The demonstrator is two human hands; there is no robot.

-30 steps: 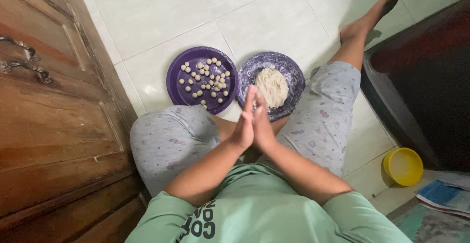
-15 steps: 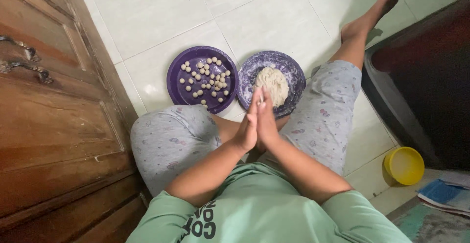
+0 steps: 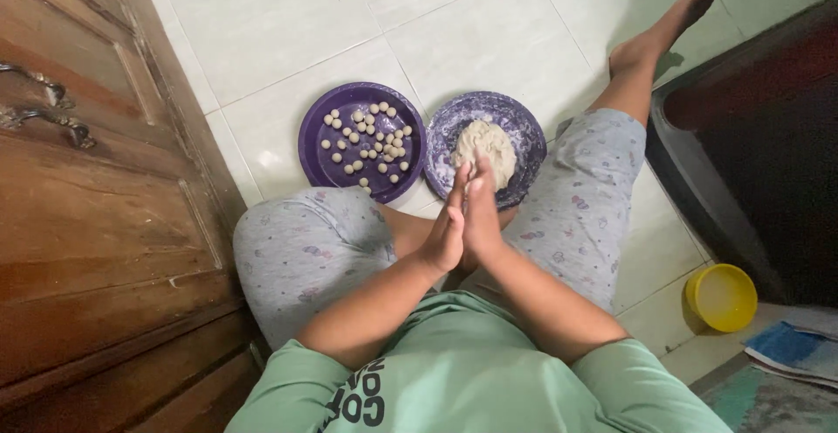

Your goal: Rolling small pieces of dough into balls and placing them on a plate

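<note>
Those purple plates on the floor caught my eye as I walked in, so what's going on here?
A person sits on the tiled floor with the left hand and right hand pressed palm to palm; whatever lies between them is hidden. Just beyond the fingertips, a floured purple plate holds a lump of dough. Beside it, another purple plate carries many small dough balls. A yellow bowl sits off to the right.

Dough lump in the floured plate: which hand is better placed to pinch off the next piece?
Probably the right hand: the dough lump lies just past its fingertips, while the left hand, pressed palm to palm against it, sits toward the plate of balls.
</note>
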